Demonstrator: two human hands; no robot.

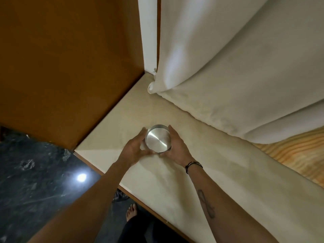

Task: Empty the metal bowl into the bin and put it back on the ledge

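Observation:
A small round metal bowl (pixel 157 139) sits at the cream ledge (pixel 184 181), near its left corner. Its shiny flat inside looks empty. My left hand (pixel 134 151) cups the bowl's left side and my right hand (pixel 177 148) cups its right side, so both hands hold it between them. Whether the bowl rests on the ledge or hangs just above it I cannot tell. No bin is in view.
A brown wooden panel (pixel 70 67) stands left of the ledge. White curtains (pixel 228 67) hang behind it, down to the ledge. A striped orange cloth (pixel 301 155) lies at the right. Dark stone floor (pixel 35 190) and my bare foot (pixel 131 212) are below the ledge's front edge.

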